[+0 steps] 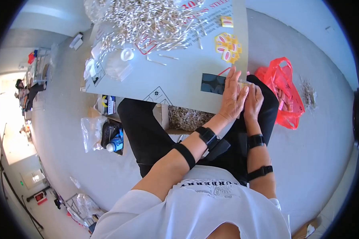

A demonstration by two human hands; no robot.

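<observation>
While my left hand (pixel 233 95) is extended, gripping nothing visible, my right hand (pixel 253 102) is curled round a slim clear case (pixel 245 82) near the right edge of the bench (pixel 167 79); I judge the step to be closing it, the next move calling for even, gentle pressure.

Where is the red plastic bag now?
In the head view, the red plastic bag is on the right, on the floor between the right knee and some thin sticks.
</observation>
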